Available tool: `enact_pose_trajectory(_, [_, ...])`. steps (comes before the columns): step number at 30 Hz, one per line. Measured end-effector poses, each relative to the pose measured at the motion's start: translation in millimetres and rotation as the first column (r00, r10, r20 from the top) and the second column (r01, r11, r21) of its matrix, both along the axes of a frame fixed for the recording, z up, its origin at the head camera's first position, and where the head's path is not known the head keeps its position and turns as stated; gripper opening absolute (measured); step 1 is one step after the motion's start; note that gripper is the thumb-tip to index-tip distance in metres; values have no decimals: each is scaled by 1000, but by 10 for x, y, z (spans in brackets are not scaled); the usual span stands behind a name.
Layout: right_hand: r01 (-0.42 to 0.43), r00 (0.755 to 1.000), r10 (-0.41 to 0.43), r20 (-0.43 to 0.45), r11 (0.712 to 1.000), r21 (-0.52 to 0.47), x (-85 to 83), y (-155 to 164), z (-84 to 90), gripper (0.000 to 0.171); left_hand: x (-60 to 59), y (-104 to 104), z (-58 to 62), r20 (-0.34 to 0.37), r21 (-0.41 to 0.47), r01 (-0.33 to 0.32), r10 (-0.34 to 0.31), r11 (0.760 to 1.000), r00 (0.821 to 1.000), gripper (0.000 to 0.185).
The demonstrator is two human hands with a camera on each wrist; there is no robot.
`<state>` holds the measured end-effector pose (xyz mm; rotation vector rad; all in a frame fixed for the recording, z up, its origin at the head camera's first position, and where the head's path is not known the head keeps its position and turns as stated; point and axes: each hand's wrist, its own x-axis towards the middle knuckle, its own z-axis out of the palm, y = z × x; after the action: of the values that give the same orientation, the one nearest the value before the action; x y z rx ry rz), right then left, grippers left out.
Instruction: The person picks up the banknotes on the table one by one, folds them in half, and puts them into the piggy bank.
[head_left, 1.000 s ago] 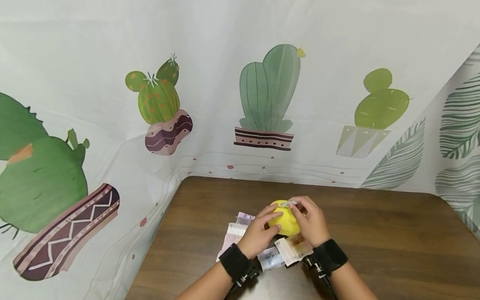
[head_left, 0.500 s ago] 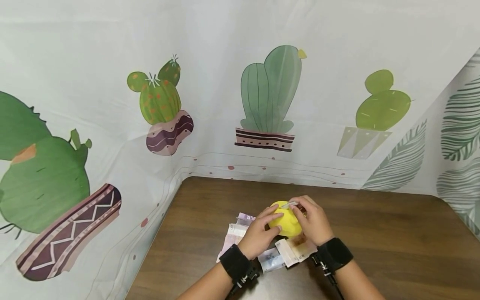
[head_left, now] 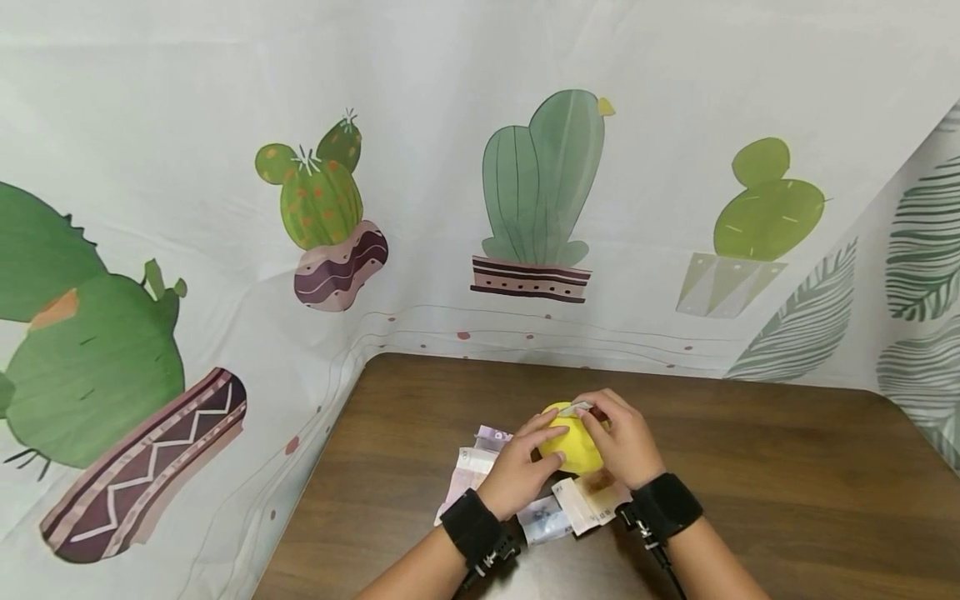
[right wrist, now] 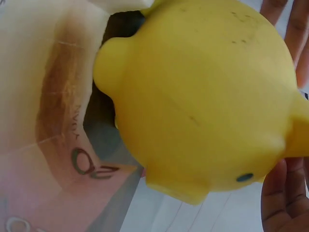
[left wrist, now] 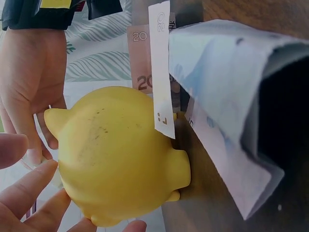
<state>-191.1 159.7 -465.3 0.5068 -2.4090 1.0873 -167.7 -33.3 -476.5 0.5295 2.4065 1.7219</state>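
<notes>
A yellow piggy bank (head_left: 576,450) stands on the table between my two hands. My left hand (head_left: 519,468) holds it from the left, thumb low on the near side and fingers spread toward its top. My right hand (head_left: 624,440) pinches a small folded banknote (head_left: 574,409) at the top of the bank; its far end is hidden. In the left wrist view, left fingertips (left wrist: 41,186) touch the yellow body, and the right hand reaches down behind it. The right wrist view shows the bank's side with a dark eye (right wrist: 245,177).
Several creased banknotes lie around the bank: a brownish one (head_left: 600,493) below my right hand, a bluish one (head_left: 543,520) in front, a pinkish one (head_left: 468,472) and a purple one (head_left: 491,435) to the left. A cactus-print cloth (head_left: 420,208) hangs behind the wooden table (head_left: 765,475).
My right hand and wrist have shifted slightly to the right, still pinching the folded banknote at the bank's top. The left hand stays on the piggy bank, and the head view has shifted a little.
</notes>
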Motion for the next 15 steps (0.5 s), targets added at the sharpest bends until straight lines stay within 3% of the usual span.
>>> enact_pose_trajectory(15, [-25, 1000, 24, 11, 999, 45, -9, 33, -29, 12, 6, -1, 27, 8, 2, -1, 1, 1000, 1000, 40])
